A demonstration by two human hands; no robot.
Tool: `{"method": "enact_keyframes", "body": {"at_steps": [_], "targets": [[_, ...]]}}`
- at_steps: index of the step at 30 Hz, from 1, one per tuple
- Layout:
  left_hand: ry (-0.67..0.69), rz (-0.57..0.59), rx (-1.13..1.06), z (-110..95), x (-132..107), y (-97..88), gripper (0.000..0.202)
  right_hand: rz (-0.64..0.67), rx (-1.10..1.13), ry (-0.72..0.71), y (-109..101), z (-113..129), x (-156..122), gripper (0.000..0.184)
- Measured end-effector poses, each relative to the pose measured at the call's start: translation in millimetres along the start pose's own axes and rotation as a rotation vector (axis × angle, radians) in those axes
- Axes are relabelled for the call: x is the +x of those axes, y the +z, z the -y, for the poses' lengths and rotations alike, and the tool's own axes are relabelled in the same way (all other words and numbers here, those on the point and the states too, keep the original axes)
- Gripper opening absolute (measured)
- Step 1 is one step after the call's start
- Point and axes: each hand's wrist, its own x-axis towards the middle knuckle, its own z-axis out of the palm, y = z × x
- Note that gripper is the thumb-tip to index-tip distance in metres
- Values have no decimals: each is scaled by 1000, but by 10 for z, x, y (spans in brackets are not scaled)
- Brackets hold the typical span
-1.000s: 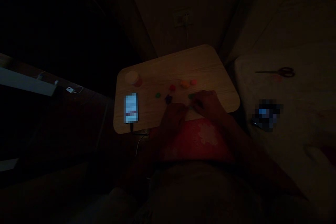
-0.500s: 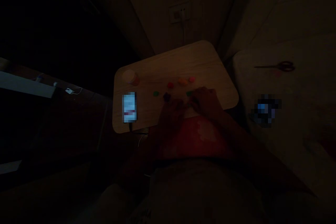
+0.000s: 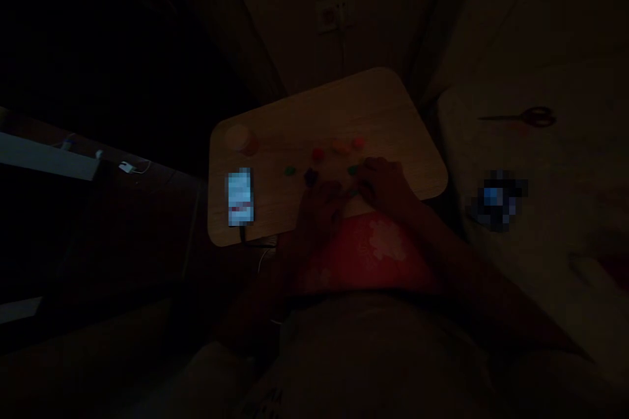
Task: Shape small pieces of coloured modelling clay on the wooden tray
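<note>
The left hand (image 3: 320, 204) and the right hand (image 3: 386, 183) are close together over the table (image 3: 314, 108), perhaps for working jointly, and a green lump (image 3: 352, 170) lies just beside the right one, probably for easy reach, but the darkness hides whether any fingers grip something.

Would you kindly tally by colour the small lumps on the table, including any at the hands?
Green: 3 (leftmost lump; lump by right hand; faint bit between hands)
Red lump: 1
Orange lump: 1
Pinkish lump: 1
Dark purple lump: 1
Total: 7
</note>
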Motion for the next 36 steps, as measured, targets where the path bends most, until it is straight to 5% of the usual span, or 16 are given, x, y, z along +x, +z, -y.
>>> {"method": "enact_keyframes", "body": {"at_steps": [13, 22, 36], "targets": [[17, -22, -88, 43, -64, 31, 48, -84, 91, -128, 159, -135, -19, 24], [-18, -109, -129, 16, -110, 22, 53, -58, 366, -25, 7, -125, 46, 18], [11, -24, -87, 44, -112, 36, 49, -16, 171, -43, 15, -62, -41, 24]]}}
